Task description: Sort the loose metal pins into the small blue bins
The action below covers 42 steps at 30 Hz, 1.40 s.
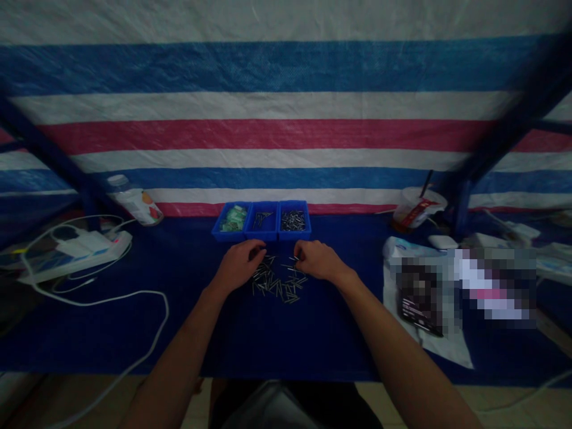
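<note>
A loose pile of small metal pins [277, 282] lies on the dark blue table cover [268, 333] in front of me. My left hand [239, 264] rests on the pile's left edge with its fingers curled in a pinch. My right hand [318, 260] sits at the pile's right edge, fingers also curled on the pins. Behind the pile stand three small blue bins: the left bin [232, 220] holds greenish pieces, the middle bin [263, 220] a few pins, the right bin [294, 220] more pins.
A white power strip [83, 247] with cables lies at the left, with a plastic bottle [136, 204] behind it. A drink cup with a straw [417, 208] stands at the right, near a white bag and a dark packet [422, 304]. A striped tarp hangs behind.
</note>
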Tool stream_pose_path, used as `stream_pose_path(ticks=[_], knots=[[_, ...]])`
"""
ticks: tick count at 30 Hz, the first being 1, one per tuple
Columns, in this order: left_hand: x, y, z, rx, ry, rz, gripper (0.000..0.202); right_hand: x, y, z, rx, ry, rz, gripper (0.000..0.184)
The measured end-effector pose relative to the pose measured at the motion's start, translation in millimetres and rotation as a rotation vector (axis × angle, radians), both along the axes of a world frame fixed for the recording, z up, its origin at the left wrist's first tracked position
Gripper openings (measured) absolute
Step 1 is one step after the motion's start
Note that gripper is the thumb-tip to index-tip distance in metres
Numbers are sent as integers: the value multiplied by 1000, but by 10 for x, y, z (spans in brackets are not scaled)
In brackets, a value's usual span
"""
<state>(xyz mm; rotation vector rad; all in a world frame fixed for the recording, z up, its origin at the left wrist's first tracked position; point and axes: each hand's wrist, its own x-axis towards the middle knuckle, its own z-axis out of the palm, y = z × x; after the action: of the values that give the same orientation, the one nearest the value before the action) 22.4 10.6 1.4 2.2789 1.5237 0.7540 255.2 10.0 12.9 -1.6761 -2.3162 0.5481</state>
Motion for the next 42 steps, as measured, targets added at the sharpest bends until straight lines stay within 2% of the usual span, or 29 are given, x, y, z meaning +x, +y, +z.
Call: stream_pose_path(ticks=[8, 14, 18, 27, 32, 37, 40, 42], knots=[[2, -8, 14, 0, -32, -9, 25, -23, 18, 41, 64, 184, 70, 24], [63, -83, 67, -16, -105, -166, 22, -124, -11, 4, 169, 287, 214, 24], [83, -93, 70, 18, -119, -205, 20, -186, -35, -36, 220, 291, 273, 23], [85, -65, 33, 14, -92, -201, 25, -225, -41, -29, 188, 407, 329, 24], [96, -61, 40, -5, -82, -188, 25, -243, -21, -25, 135, 575, 289, 21], [100, -75, 67, 14, -191, -148, 18, -232, 18, -35, 7, 763, 64, 17], [98, -85, 74, 30, -243, -129, 16, -228, 17, -22, -60, 709, 40, 38], [94, -90, 76, 38, -274, -112, 15, -236, 9, -18, -131, 718, 43, 43]])
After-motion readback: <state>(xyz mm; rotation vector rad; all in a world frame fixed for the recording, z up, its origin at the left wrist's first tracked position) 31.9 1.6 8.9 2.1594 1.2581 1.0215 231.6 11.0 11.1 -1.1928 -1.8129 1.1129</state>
